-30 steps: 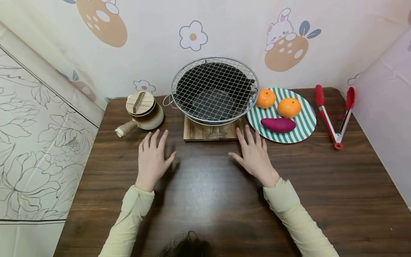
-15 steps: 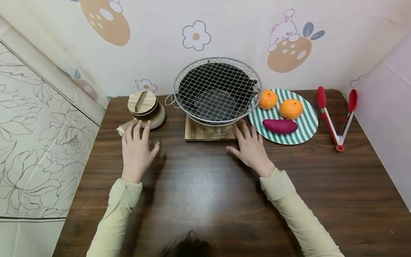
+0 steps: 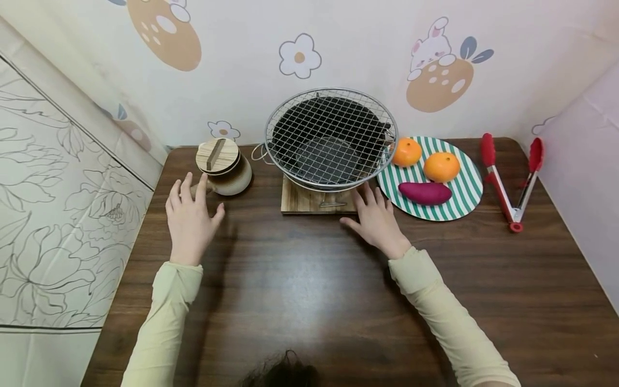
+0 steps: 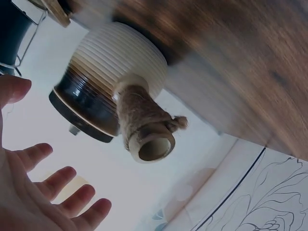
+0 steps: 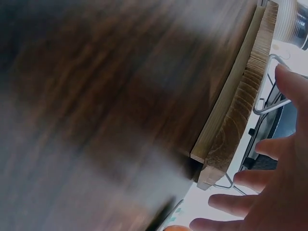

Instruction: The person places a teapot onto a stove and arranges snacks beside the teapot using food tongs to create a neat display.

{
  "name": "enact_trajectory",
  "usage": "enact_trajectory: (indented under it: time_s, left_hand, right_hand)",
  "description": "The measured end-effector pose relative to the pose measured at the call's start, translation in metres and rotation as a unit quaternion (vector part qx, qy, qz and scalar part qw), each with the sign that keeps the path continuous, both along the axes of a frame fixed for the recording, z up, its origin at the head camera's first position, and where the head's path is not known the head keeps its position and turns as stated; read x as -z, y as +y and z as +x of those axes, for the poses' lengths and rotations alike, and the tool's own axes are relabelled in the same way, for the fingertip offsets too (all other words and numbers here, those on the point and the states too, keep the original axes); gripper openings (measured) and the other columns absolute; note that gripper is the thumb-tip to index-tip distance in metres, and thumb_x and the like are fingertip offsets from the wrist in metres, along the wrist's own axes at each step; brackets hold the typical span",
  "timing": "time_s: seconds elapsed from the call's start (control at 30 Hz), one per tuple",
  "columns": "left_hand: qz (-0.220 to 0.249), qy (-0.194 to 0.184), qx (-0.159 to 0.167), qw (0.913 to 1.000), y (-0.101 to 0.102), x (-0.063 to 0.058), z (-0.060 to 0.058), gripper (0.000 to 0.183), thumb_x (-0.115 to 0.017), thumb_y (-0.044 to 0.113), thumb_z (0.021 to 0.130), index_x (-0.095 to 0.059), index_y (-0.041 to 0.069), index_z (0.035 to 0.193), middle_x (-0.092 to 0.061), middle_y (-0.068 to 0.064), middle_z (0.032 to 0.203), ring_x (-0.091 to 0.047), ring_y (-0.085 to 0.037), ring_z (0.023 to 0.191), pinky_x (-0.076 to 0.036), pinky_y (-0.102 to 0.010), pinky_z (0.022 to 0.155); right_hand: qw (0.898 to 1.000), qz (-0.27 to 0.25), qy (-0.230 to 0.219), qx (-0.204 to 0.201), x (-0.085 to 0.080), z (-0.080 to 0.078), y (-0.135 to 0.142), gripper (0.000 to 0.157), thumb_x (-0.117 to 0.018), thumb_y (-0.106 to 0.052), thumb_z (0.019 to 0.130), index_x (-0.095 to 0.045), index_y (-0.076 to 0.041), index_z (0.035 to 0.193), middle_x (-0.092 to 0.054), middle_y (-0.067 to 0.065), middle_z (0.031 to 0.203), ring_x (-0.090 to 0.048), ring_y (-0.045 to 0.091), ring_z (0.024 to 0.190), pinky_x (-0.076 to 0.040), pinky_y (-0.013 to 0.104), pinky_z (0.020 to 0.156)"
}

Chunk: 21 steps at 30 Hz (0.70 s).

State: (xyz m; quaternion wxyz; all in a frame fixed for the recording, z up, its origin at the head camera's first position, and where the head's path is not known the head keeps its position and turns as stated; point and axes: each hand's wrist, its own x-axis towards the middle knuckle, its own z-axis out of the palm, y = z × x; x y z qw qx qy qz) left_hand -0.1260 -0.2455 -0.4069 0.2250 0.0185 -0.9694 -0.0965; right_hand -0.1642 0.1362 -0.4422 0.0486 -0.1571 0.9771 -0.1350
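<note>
My left hand (image 3: 190, 223) is spread in front of the small clay pot (image 3: 234, 177), its fingers overlapping the pot's handle in the head view. The pot wears a round wooden lid (image 3: 218, 155). In the left wrist view the twine-wrapped handle (image 4: 142, 113) points past my fingertips, and a gap separates them. My right hand (image 3: 377, 226) holds nothing; its loose, parted fingers reach over the right front corner of a wooden board (image 3: 304, 199). On that board stands a black round grill (image 3: 329, 156) with a wire mesh (image 3: 333, 115) across its top.
A green-and-white striped plate (image 3: 464, 196) bears two oranges (image 3: 442, 167) and a purple sweet potato (image 3: 425, 193). Red-tipped tongs (image 3: 516, 215) lie spread at the far right. Behind the dark wooden table (image 3: 300, 301) hangs a printed cloth (image 3: 358, 43).
My left hand has moved left and forward, from the middle-left of the table to the pot's handle. The right hand has shifted slightly forward. The view has drifted a little.
</note>
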Motion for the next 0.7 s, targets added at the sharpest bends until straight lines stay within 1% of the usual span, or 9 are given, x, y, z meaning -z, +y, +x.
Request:
enact_trajectory:
  time_s: [0.1, 0.27, 0.4, 0.7]
  left_hand:
    - [0.011, -0.017, -0.014, 0.9997, -0.004, -0.001, -0.004, 0.071, -0.069, 0.031, 0.082, -0.042, 0.011, 0.144, -0.038, -0.024, 0.147, -0.034, -0.046, 0.134, -0.033, -0.062, 0.103]
    - [0.030, -0.041, -0.030, 0.9982, -0.010, -0.004, -0.014, 0.072, -0.067, 0.032, 0.084, -0.038, 0.010, 0.147, -0.037, -0.023, 0.148, -0.036, -0.045, 0.131, -0.035, -0.062, 0.099]
    - [0.045, -0.071, -0.043, 0.9956, -0.013, -0.007, -0.020, 0.073, -0.064, 0.033, 0.086, -0.034, 0.009, 0.149, -0.036, -0.022, 0.149, -0.035, -0.045, 0.132, -0.035, -0.063, 0.098]
    - [0.059, -0.120, -0.056, 0.9894, -0.018, -0.013, -0.032, 0.073, -0.063, 0.035, 0.087, -0.034, 0.007, 0.148, -0.037, -0.023, 0.148, -0.035, -0.048, 0.131, -0.036, -0.063, 0.097]
  right_hand:
    - [1.000, -0.005, -0.009, 0.000, 0.001, -0.003, -0.001, 0.081, -0.059, -0.051, 0.091, -0.023, -0.015, 0.154, -0.011, 0.022, 0.161, -0.021, 0.053, 0.141, -0.026, 0.072, 0.105]
    - [1.000, -0.007, -0.027, 0.003, 0.001, -0.005, -0.002, 0.079, -0.057, -0.051, 0.092, -0.024, -0.014, 0.154, -0.012, 0.024, 0.160, -0.020, 0.052, 0.142, -0.025, 0.071, 0.107]
    - [0.999, -0.006, -0.035, 0.005, 0.002, -0.007, -0.003, 0.078, -0.056, -0.052, 0.092, -0.026, -0.013, 0.153, -0.014, 0.025, 0.159, -0.019, 0.051, 0.143, -0.025, 0.070, 0.108]
    - [1.000, -0.010, -0.028, -0.001, 0.006, -0.012, -0.004, 0.075, -0.057, -0.050, 0.093, -0.030, -0.011, 0.151, -0.018, 0.026, 0.158, -0.021, 0.052, 0.142, -0.026, 0.070, 0.107]
